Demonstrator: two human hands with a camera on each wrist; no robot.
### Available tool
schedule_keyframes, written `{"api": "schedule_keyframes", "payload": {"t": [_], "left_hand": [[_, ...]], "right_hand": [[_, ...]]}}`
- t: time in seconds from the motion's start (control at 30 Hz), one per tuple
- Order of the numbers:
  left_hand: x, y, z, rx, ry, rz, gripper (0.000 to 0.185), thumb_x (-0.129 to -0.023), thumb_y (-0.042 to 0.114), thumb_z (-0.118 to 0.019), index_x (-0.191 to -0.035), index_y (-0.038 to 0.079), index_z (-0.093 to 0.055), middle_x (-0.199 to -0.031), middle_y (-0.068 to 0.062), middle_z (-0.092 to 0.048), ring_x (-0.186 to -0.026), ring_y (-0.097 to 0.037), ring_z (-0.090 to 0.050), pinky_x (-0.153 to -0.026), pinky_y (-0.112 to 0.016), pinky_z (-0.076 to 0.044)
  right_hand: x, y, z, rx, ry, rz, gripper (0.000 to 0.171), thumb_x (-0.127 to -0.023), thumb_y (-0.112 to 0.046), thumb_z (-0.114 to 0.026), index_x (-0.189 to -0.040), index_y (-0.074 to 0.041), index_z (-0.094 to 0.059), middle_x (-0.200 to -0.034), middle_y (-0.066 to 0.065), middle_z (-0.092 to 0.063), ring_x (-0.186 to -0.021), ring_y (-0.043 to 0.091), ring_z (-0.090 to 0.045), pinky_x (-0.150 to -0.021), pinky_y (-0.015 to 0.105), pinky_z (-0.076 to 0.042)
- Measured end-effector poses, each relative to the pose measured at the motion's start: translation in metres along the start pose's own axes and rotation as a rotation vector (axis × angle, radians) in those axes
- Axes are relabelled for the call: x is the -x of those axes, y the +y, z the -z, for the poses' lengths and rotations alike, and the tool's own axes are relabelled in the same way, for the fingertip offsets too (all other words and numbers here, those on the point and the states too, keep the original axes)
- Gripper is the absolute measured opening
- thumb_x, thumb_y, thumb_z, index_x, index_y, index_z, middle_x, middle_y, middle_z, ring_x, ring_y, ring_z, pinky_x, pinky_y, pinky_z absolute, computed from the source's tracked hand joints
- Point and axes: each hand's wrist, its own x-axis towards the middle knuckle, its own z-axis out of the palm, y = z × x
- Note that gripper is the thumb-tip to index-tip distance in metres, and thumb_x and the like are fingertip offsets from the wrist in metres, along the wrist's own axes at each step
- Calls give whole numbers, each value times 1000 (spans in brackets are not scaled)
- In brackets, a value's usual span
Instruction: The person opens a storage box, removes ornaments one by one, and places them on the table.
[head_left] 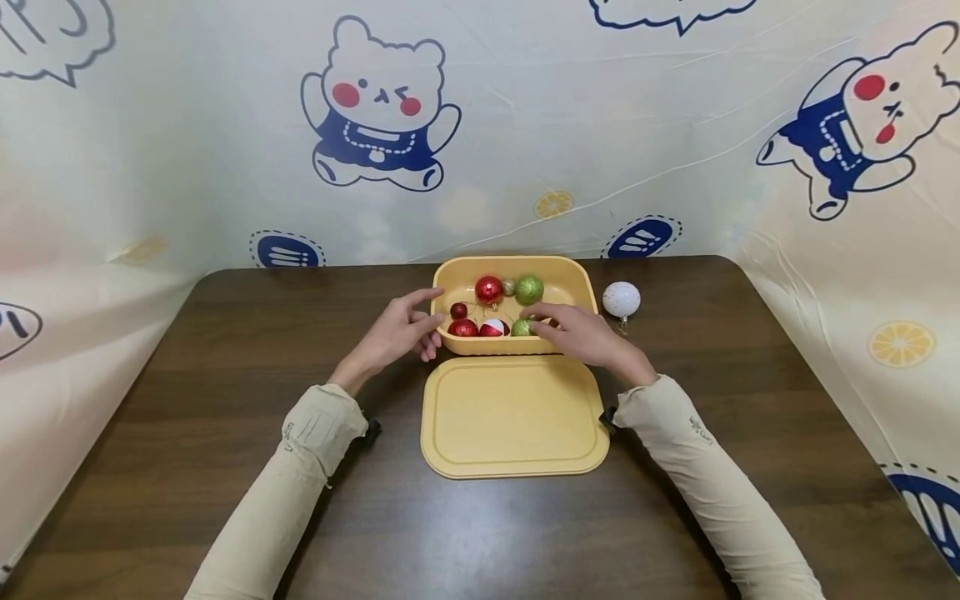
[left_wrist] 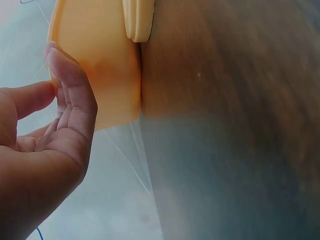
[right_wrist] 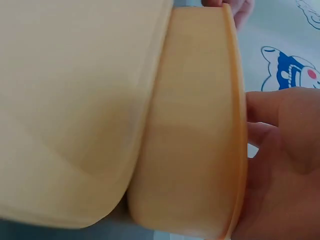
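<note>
A yellow box (head_left: 517, 346) sits at the far middle of the counter (head_left: 487, 542), with its flat yellow lid (head_left: 515, 417) lying just on its near side.

The left hand (head_left: 400, 327) is at the box's left end; its index finger and thumb are parted at the rim, and the other fingers bend outside the wall. The right hand (head_left: 581, 332) reaches over the near right rim with its fingertips at the near green ball (head_left: 520, 327); the wall hides part of that ball and the wrist view does not show the tips, so I cannot tell whether the fingers grip it.

Along the far side of the box lie a bright red ball (head_left: 489, 289), a small gold ball (head_left: 508, 287) and a far green ball (head_left: 529, 289). To the near left are a small dark red ball (head_left: 458, 310), another red ball (head_left: 462, 327) and a red-and-white ball (head_left: 492, 328). A speckled white ball (head_left: 621, 298) rests on the counter, right of the box, its metal cap towards the near side.

Beyond the counter hangs a pale cloth (head_left: 517, 158) printed with bears.
</note>
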Motion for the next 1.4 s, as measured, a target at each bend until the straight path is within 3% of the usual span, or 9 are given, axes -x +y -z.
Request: {"api": "schedule_keyframes", "payload": {"t": [0.17, 0.37, 0.5, 0.67, 0.83, 1.03, 1.4], "left_hand": [[1, 0, 0, -3, 0, 3, 55, -103, 9, -54, -154, 5, -33, -80, -29, -63, -56, -22, -62, -54, -35, -59], [1, 1, 0, -1, 0, 14, 55, -103, 11, -55, -154, 6, -34, -85, -35, -61, -57, -22, -62, -56, -35, -60], [0, 1, 1, -2, -2, 11, 55, -103, 10, -55, -154, 7, -34, -88, -38, -60, -57, -23, -62, -56, -35, -60], [0, 0, 2, -3, -7, 8, 55, -103, 10, -54, -154, 7, -34, -90, -40, -59, -57, -22, -62, -57, -35, -60], [1, 1, 2, -6, -9, 7, 55, -103, 9, -54, -154, 6, -34, -88, -38, -60, -57, -22, -62, -56, -35, -60], [1, 2, 1, -11, -1, 23, 56, -102, 9, -56, -154, 8, -34, -87, -35, -62, -57, -23, -62, -57, -35, -60], [2, 1, 2, -19, -5, 4, 55, -103, 9, -55, -154, 6, -34, -85, -34, -62, -58, -24, -63, -57, -34, -60]], "right_hand": [[-5, -3, 2, -84, -20, -16, 22, -101, -24, -58, -116, -8, -58, -117, 11, -67, -110, 26, -63, -85, 41, -55], [-10, -1, 1, -152, -5, 7, 26, -99, -18, -63, -120, -3, -58, -113, 13, -67, -106, 28, -65, -78, 38, -56], [-11, 1, 1, -199, 21, 38, 30, -98, -14, -64, -124, 1, -57, -118, 16, -64, -107, 29, -65, -83, 41, -56], [-11, 5, 2, -212, 52, 70, 33, -99, -10, -62, -129, 2, -54, -125, 20, -62, -111, 33, -62, -90, 46, -54], [-8, 5, 7, -218, 84, 74, 34, -99, -11, -62, -131, -3, -56, -126, 17, -62, -113, 33, -61, -89, 47, -55], [-3, 6, 13, -228, 137, 95, 34, -99, -10, -62, -131, -1, -58, -128, 14, -62, -117, 31, -58, -97, 49, -51], [7, 4, 25, -188, 255, 129, 31, -98, -14, -65, -127, -4, -62, -124, 12, -64, -109, 27, -62, -93, 49, -54]]}}
